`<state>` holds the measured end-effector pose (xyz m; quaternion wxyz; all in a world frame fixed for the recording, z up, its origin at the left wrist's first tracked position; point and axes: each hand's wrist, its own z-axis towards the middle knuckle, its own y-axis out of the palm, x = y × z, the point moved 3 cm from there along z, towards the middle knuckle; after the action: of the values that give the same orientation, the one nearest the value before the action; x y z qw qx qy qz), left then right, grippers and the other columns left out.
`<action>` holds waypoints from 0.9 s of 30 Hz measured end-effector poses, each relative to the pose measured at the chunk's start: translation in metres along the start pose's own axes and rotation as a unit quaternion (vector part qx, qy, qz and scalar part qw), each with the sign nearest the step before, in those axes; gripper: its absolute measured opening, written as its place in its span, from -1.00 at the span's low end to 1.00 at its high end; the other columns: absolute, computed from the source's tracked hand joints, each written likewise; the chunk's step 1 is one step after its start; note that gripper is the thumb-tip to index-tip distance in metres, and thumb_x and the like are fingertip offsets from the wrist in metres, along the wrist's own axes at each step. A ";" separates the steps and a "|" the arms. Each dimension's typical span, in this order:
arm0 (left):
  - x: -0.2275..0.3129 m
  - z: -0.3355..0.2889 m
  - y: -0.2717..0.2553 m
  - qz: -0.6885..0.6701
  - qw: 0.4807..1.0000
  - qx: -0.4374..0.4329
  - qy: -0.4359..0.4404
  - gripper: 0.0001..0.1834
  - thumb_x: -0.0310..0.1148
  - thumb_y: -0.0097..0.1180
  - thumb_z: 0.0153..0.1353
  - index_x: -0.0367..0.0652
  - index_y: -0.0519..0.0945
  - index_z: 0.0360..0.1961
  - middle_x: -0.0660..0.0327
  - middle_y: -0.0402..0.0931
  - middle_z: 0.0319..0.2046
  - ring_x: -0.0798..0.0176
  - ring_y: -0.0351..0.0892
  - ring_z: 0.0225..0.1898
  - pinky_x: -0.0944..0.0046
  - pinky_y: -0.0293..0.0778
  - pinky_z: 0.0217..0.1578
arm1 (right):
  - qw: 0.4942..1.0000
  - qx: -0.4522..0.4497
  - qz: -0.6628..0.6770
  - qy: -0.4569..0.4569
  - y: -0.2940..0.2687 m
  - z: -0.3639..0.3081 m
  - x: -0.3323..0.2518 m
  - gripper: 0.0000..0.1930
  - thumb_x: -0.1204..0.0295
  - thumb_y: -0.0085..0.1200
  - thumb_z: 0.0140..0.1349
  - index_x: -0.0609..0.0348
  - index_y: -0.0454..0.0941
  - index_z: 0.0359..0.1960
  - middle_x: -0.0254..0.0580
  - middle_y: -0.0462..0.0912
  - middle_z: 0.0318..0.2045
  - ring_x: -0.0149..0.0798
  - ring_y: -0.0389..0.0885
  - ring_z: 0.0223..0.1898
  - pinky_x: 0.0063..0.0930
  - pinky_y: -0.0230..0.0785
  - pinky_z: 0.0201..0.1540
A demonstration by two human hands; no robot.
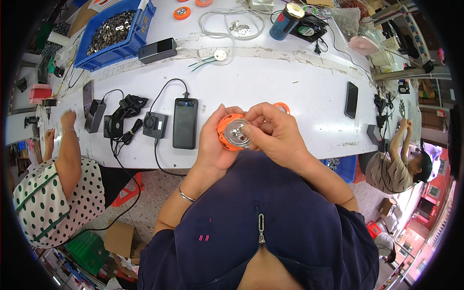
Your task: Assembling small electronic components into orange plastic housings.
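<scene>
Close to my body, over the table's near edge, I hold an orange round light [226,128] with a clear disc-shaped cover [235,135] and shiny parts under it. My left hand [213,140] cups the light from the left, fingers wrapped round its back. From the right, my right hand [275,133] closes on it, with the thumb tip on the clear cover and the other fingers curled together by its rim. Whether a small part sits between those fingers is hidden. Partly behind the right hand, another orange ring-shaped piece [282,106] lies on the table.
A black power bank [185,123] and cabled boxes lie left; a phone [352,99] lies right. A blue bin [115,36] of small metal parts stands far left. A blue cylinder [284,24] and white cable loop are at the back. Other people work at both sides.
</scene>
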<state>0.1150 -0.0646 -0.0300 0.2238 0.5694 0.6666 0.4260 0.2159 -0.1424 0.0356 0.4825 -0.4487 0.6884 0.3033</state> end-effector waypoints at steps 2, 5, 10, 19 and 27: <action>0.000 0.000 0.001 0.000 1.000 -0.002 0.000 -0.62 -0.11 -0.19 0.37 -0.21 0.52 -0.27 0.13 0.55 -0.35 0.20 0.56 -0.26 0.19 0.52 -0.25 | 1.000 0.007 0.013 0.007 0.001 0.000 0.000 -0.88 0.49 0.09 0.21 0.27 0.45 -0.29 -0.32 0.50 -0.56 -0.59 0.46 -0.58 -0.69 0.28 -0.56; 0.000 -0.001 0.001 -0.002 1.000 -0.001 0.002 -0.62 -0.11 -0.19 0.37 -0.21 0.52 -0.27 0.12 0.55 -0.35 0.20 0.57 -0.28 0.19 0.53 -0.25 | 1.000 -0.005 -0.024 0.011 -0.001 0.001 0.000 -0.87 0.48 0.10 0.21 0.27 0.44 -0.30 -0.33 0.49 -0.60 -0.57 0.45 -0.60 -0.67 0.27 -0.57; 0.000 -0.002 0.000 -0.007 1.000 0.013 0.000 -0.62 -0.11 -0.19 0.37 -0.21 0.51 -0.27 0.13 0.55 -0.35 0.22 0.58 -0.31 0.21 0.54 -0.26 | 0.999 -0.003 -0.054 0.004 -0.002 0.003 0.005 -0.86 0.46 0.12 0.19 0.26 0.45 -0.33 -0.37 0.47 -0.65 -0.59 0.42 -0.61 -0.67 0.23 -0.58; 0.001 0.000 -0.003 0.020 0.999 0.002 0.025 -0.61 -0.11 -0.19 0.37 -0.22 0.51 -0.32 0.12 0.55 -0.40 0.24 0.58 -0.34 0.24 0.56 -0.32 | 0.991 0.015 -0.131 -0.018 0.001 0.004 0.004 -0.84 0.42 0.16 0.13 0.24 0.46 -0.36 -0.38 0.46 -0.66 -0.59 0.39 -0.61 -0.65 0.22 -0.58; 0.000 -0.002 -0.003 0.031 0.999 0.016 0.032 -0.58 -0.09 -0.21 0.37 -0.23 0.52 -0.33 0.08 0.56 -0.41 0.16 0.60 -0.33 0.20 0.57 -0.33 | 0.984 0.018 -0.179 -0.007 -0.001 0.005 0.005 -0.77 0.38 0.21 0.09 0.23 0.47 -0.33 -0.33 0.47 -0.67 -0.53 0.44 -0.61 -0.62 0.25 -0.57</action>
<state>0.1116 -0.0656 -0.0315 0.1803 0.5791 0.6621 0.4401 0.2186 -0.1402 0.0286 0.5418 -0.5536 0.5992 0.2023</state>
